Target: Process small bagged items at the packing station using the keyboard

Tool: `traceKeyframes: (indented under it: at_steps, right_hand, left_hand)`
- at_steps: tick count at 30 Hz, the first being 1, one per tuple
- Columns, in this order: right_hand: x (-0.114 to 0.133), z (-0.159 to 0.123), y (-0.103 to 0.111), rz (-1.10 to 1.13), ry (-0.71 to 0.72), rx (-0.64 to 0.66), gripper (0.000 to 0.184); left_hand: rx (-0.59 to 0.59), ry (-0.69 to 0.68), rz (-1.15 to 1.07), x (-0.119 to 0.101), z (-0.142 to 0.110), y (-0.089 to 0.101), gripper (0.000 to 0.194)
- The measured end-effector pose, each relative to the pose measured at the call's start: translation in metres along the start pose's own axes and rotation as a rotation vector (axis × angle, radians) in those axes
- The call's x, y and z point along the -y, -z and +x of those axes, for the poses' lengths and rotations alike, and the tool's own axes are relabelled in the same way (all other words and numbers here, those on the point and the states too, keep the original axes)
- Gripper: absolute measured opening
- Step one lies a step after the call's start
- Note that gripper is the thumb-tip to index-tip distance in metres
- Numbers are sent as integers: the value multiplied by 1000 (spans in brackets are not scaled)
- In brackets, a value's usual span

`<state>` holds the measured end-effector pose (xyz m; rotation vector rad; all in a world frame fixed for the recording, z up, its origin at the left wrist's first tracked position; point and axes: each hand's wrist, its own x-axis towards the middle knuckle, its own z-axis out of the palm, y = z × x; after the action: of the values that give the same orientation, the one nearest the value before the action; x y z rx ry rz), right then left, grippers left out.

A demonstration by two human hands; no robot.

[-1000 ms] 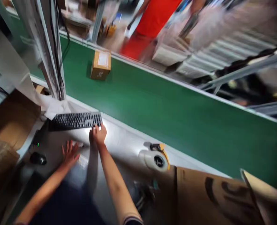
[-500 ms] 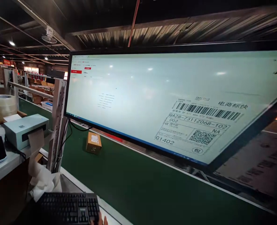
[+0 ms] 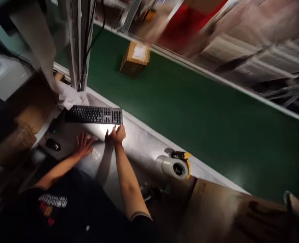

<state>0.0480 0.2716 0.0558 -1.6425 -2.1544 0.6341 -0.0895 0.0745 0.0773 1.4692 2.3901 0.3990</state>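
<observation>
Grey metal worktop [image 3: 138, 136], left of centre to centre of frame. Black rectangular plastic keyboard [image 3: 95, 114], left of centre. Left hand [image 3: 84, 146]: open, fingers spread. Right hand [image 3: 119, 135]: curled at keyboard's lower-right corner; grip unclear. Advisable: light fingertip pressure, keyboard steady.

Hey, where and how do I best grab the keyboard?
Probably pinch the keyboard by its short right end, from the right: it lies long and flat, your right hand is near that end, and white paper bunches by the left end.
</observation>
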Motion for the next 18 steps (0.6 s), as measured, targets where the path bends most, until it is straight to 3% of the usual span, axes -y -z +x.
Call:
traceKeyframes:
  at_steps: [2, 4, 8, 12, 15, 18]
  right_hand:
    - [-17, -11, -22, 5, -63, 34, 60]
    - [-32, -25, -33, -8, -62, 48, 60]
    - [-39, -52, -35, -12, 31, 38, 51]
    - [-32, -69, -36, -33, 119, 46, 43]
    - [-34, -66, -36, -43, 127, 52, 39]
    - [-39, -46, -30, -63, 108, 26, 37]
  left_hand:
    - [177, -4, -2, 13, -38, -19, 63]
    - [248, -5, 7, 21, -44, -30, 70]
    - [261, 0, 32, 24, -29, -35, 72]
    - [250, -17, 45, 23, -30, -35, 69]
    - [241, -24, 35, 25, -33, -38, 70]
    - [248, -25, 28, 26, -32, -39, 71]
